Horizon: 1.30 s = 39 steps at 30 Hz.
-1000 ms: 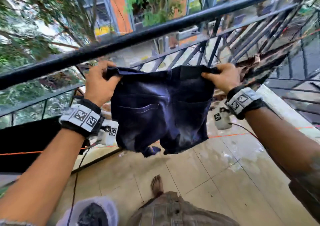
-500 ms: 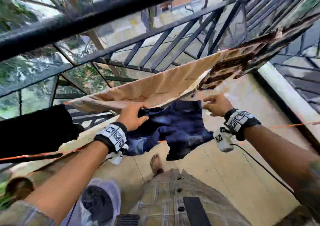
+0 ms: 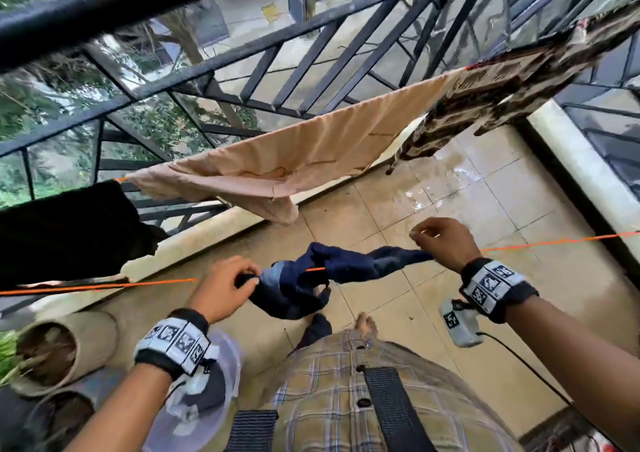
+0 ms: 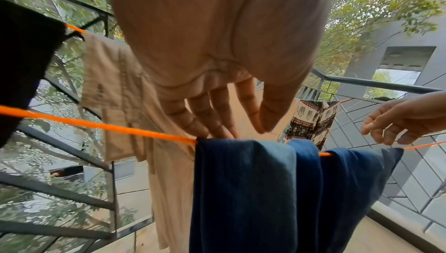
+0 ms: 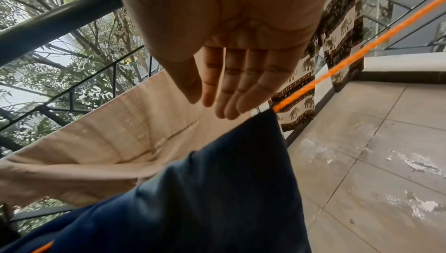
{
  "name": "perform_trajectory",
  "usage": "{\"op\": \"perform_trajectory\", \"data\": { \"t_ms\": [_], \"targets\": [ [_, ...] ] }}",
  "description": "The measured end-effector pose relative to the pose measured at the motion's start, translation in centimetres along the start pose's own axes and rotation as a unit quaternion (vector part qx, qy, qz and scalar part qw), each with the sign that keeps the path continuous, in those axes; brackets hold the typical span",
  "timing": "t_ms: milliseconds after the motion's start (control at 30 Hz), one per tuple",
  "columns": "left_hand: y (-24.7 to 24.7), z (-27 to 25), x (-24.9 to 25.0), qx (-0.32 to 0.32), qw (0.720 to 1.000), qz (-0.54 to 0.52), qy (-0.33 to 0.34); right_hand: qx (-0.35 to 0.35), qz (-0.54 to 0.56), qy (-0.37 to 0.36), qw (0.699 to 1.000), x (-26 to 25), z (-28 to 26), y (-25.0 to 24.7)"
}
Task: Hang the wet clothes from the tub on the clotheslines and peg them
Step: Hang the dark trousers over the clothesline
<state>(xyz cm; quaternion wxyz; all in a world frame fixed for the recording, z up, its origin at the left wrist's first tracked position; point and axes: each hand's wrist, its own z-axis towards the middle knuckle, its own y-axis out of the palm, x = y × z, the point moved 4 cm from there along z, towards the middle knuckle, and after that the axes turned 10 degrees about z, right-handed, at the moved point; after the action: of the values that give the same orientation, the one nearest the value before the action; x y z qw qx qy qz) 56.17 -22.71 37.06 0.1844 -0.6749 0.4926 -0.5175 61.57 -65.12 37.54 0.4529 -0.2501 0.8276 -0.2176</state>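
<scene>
Navy shorts point(image 3: 346, 271) are draped over the orange clothesline point(image 3: 104, 286); left hand point(image 3: 225, 287) fingertips touch one end, uncurled right hand point(image 3: 445, 242) is beside the other.

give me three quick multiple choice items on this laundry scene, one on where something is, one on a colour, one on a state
1. Where are the navy shorts?
A. in the tub
B. draped over the near clothesline
C. on the floor

2. What colour is that line?
A. orange
B. white
C. green

3. What is the right hand doing?
A. squeezing a peg
B. gripping the railing
C. open, fingers straight above the shorts' edge

Key: B, the shorts fold over the line; A, bright orange cord either side; C, the right wrist view shows straight fingers holding nothing.
</scene>
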Motion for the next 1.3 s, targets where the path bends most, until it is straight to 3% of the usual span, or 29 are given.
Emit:
{"op": "perform_trajectory", "data": {
  "t_ms": [67,200,333,500,667,867,1000,1167,1300],
  "targets": [
    [0.6,-1.7,-0.5,0.058,0.998,0.006,0.007,-0.019,-0.003,-0.026,0.999,0.1,-0.7,0.8],
    [1.6,-3.9,-1.7,0.137,0.988,0.062,-0.044,-0.090,-0.002,-0.077,0.993,-0.1,-1.6,3.6],
    [2.1,-3.5,-1.5,0.144,0.970,0.183,-0.072,-0.128,-0.005,-0.191,0.973,-4.0,-2.3,7.4],
    [1.4,-1.5,-0.9,0.149,0.953,0.257,-0.056,-0.206,-0.122,-0.325,0.915,-10.0,-2.9,13.6],
    [0.2,-0.1,-2.6,0.157,0.950,0.265,-0.045,-0.258,-0.244,-0.353,0.866,-13.0,-3.3,17.9],
    [0.4,0.4,-3.1,0.143,0.958,0.249,-0.011,-0.244,-0.285,-0.349,0.859,-13.9,-2.8,18.9],
    [-1.1,-0.1,-5.0,0.157,0.975,0.156,-0.031,-0.222,-0.319,-0.362,0.847,-13.9,-1.9,17.4],
    [-5.7,-1.0,-4.9,0.176,0.980,0.093,0.008,-0.163,-0.231,-0.407,0.869,-13.0,-1.3,12.2],
    [-7.2,1.4,-4.6,0.111,0.984,0.135,-0.012,-0.137,-0.194,-0.374,0.897,-13.5,-0.8,12.7]
  ]
}}
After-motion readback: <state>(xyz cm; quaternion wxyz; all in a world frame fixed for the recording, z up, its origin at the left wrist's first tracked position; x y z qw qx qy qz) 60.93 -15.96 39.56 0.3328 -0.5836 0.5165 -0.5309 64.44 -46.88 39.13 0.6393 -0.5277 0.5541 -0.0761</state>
